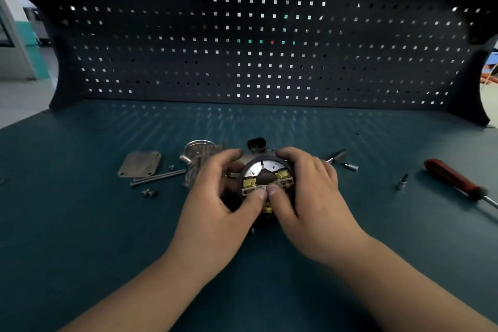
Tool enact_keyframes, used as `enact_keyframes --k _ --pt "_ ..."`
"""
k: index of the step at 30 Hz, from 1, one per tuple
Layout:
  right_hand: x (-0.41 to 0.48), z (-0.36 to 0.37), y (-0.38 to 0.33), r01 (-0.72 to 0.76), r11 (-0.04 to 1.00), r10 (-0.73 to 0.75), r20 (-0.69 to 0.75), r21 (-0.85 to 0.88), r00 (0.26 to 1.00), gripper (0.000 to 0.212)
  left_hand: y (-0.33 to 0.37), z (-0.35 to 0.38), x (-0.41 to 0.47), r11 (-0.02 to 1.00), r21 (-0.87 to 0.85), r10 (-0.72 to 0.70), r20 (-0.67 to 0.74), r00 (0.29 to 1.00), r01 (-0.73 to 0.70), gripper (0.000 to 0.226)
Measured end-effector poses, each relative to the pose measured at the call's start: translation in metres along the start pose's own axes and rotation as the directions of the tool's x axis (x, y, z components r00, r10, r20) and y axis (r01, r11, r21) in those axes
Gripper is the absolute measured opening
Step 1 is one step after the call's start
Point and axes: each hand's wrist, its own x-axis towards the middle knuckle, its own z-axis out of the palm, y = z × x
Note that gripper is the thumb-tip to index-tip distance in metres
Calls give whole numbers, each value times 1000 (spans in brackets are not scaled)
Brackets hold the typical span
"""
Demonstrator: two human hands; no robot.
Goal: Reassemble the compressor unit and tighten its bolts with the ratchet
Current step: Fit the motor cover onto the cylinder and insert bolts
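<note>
**Fig. Both hands on the unit; cover at 9 o'clock**

The unit (265, 172) sits mid-bench (107, 224), its round open face tilted toward you. Your left hand (215, 205) and right hand (310, 197) both grip it, with fingers curled over the rim at 10 and 2 o'clock and thumbs (256, 197) meeting on the face at 6 o'clock. The cover (196, 153) lies just beside the unit at 9–10 o'clock, behind your left fingers. The long bolts (159, 178) lie beyond it at 9 o'clock, shafts running 9-to-3. Your left hand is nearer to both. A chrome tool (336, 156), perhaps the ratchet, lies at 2 o'clock.
</note>
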Motion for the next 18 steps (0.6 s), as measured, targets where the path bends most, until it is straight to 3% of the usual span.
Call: enact_keyframes --k 10,13,16,18 --pt "1 -8 -6 132 941 -151 -39 -312 988 46 5 4 3 987 160 41 -94 995 -26 40" --pt "2 -7 -8 115 923 -134 -26 -367 991 44 6 3 8 983 181 58 -89 994 -41 37" --pt "2 -7 -12 63 947 -46 59 -315 997 41 5 3 10 988 153 19 -65 998 -9 33" --pt "3 -10 -9 -23 988 43 130 -154 991 44 6 2 13 992 127 -16 -42 999 21 30"
